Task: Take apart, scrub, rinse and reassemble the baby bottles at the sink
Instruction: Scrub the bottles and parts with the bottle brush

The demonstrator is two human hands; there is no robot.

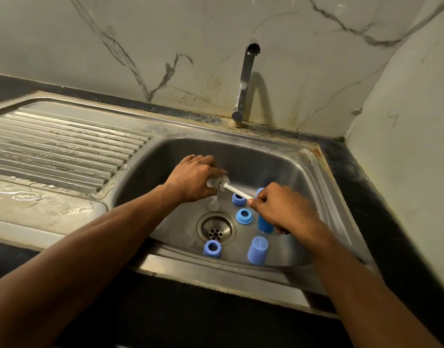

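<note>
Marble wall (90, 33); wet drainboard (60, 146) (ribbed), dark counter (381, 187)

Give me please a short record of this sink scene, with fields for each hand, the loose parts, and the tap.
left hand: left hand grips a clear bottle, held over the basin
right hand: right hand holds the brush; bristle head at the bottle mouth
blue rings: three in the sink, near the drain
blue caps: at least two, one near the front wall
tap: tap, no water visible
</note>
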